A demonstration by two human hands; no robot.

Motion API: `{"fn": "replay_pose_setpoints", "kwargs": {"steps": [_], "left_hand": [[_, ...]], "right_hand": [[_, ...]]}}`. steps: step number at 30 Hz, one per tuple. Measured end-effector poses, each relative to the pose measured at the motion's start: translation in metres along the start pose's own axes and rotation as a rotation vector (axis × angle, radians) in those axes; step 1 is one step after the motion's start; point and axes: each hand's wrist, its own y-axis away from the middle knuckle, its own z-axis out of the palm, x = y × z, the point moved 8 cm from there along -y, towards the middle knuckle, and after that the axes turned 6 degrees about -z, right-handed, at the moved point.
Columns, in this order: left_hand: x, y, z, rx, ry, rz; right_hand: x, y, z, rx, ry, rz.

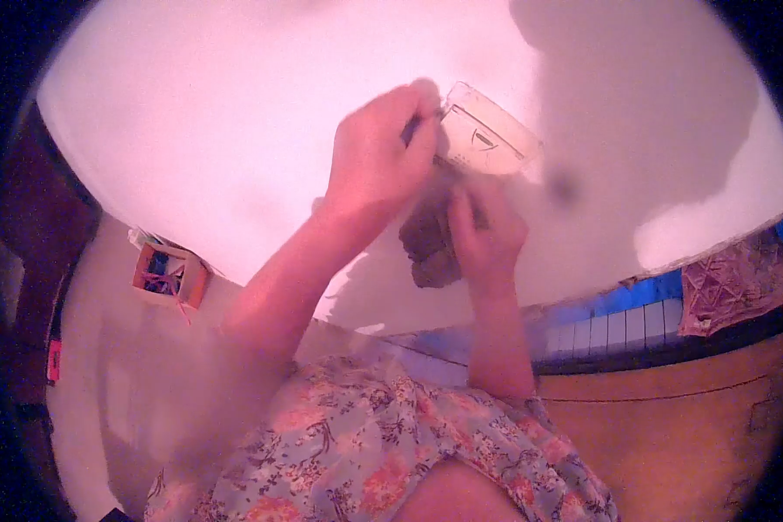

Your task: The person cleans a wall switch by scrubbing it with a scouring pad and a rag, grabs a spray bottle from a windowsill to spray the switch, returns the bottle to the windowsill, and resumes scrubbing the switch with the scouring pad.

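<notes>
A small cream-coloured rectangular box is tilted above a large white surface. A thin dark line crosses its face, with a small curved mark below the line; its exact kind I cannot make out. My left hand is closed at the box's left edge, thumb and fingers pressed together there. From below, my right hand meets the lower edge with its fingers curled in. The fingertips of both hands are partly hidden. A dark patch beside my right hand looks like a shadow.
An open carton with pinkish strips hanging out stands at lower left. Below the white surface's near edge lie a row of pale panels, a patterned pink cloth and a brown wooden surface. Broad shadow covers the right side.
</notes>
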Motion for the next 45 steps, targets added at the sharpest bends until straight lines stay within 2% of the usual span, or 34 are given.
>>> {"fn": "replay_pose_setpoints", "kwargs": {"steps": [4, 6, 10, 16, 18, 21, 24, 28, 31, 33, 37, 39, 45], "left_hand": [[-0.018, 0.019, -0.001, 0.013, 0.051, -0.069], [-0.007, 0.013, -0.004, 0.028, -0.01, 0.048], [0.009, -0.005, 0.0, 0.021, 0.06, 0.108], [-0.012, 0.008, 0.004, 0.017, -0.023, -0.009], [-0.019, 0.014, 0.003, 0.027, 0.096, -0.069], [-0.005, 0.003, 0.002, 0.014, 0.112, 0.03], [0.006, -0.009, 0.005, -0.045, 0.071, 0.013], [-0.002, 0.003, 0.002, 0.008, 0.053, -0.017], [-0.004, 0.002, 0.003, -0.013, 0.171, -0.045], [0.011, -0.008, 0.001, 0.009, 0.125, 0.061], [0.01, -0.005, 0.003, -0.017, 0.081, 0.025], [-0.008, 0.008, 0.001, 0.042, 0.024, -0.044], [0.001, -0.002, 0.003, 0.038, 0.134, -0.003]], "right_hand": [[-0.004, 0.0, 0.0, -0.031, 0.014, 0.047], [-0.002, 0.0, 0.0, -0.012, 0.008, 0.04], [0.001, 0.001, 0.003, -0.031, 0.035, 0.061], [0.005, 0.001, 0.004, -0.021, -0.003, 0.074], [0.007, 0.003, 0.006, -0.018, -0.019, 0.081], [0.006, 0.004, 0.006, -0.03, -0.009, 0.087], [0.01, 0.007, 0.007, -0.067, 0.026, 0.115], [0.007, 0.003, 0.005, -0.022, 0.004, 0.067], [0.006, 0.003, 0.006, -0.03, -0.025, 0.063], [0.009, 0.007, 0.008, -0.037, -0.021, 0.108], [0.01, 0.009, 0.007, -0.037, -0.046, 0.149], [0.005, 0.006, 0.004, -0.021, -0.005, 0.091], [0.007, 0.007, 0.006, -0.023, -0.016, 0.071]]}}
